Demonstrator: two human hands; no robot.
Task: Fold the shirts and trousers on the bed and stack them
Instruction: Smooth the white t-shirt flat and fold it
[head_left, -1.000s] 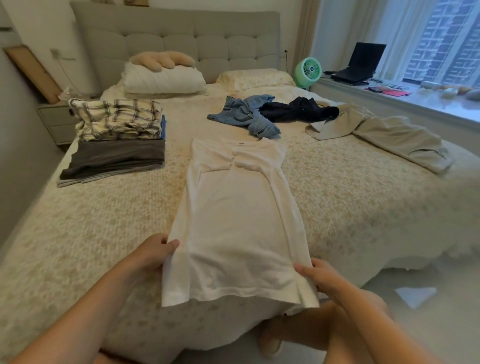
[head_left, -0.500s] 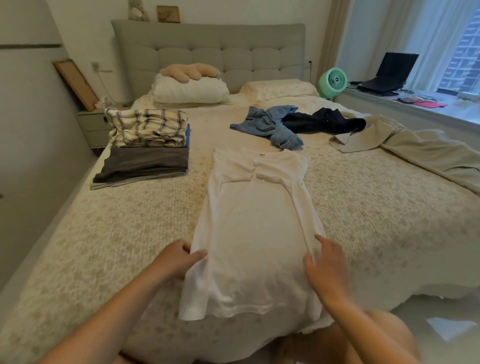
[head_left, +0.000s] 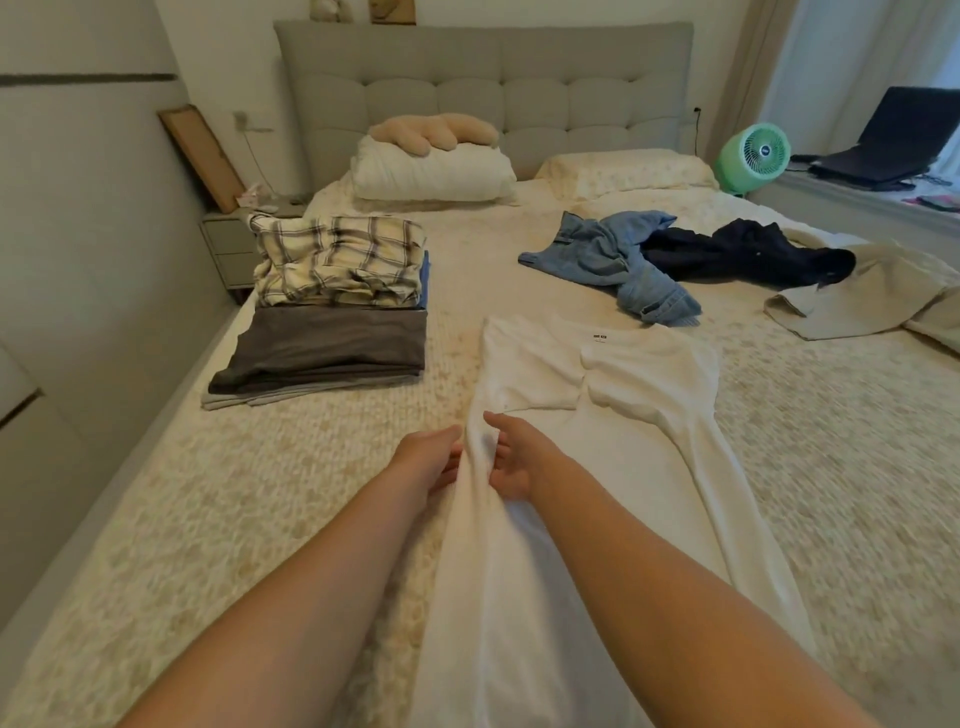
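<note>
A white shirt (head_left: 639, 441) lies lengthwise on the bed (head_left: 260, 499), sleeves folded in. Its left edge is raised in a ridge. My left hand (head_left: 428, 460) grips that ridge from the left and my right hand (head_left: 511, 457) grips it from the right, close together. A stack of folded clothes (head_left: 332, 306) sits at the left, plaid shirt on top, dark grey piece below. Unfolded blue jeans (head_left: 613, 260), a dark garment (head_left: 748, 254) and beige trousers (head_left: 872, 296) lie at the far right.
Two pillows (head_left: 431, 171) and a padded headboard (head_left: 483, 88) stand at the back. A nightstand (head_left: 228, 249) is at the left by the wall. A green fan (head_left: 753, 156) and a laptop (head_left: 893, 140) sit on the window ledge at the right.
Both hands moved forward up the shirt, from its hem to its middle. They came together at the left edge and lifted it. The camera leaned further over the bed.
</note>
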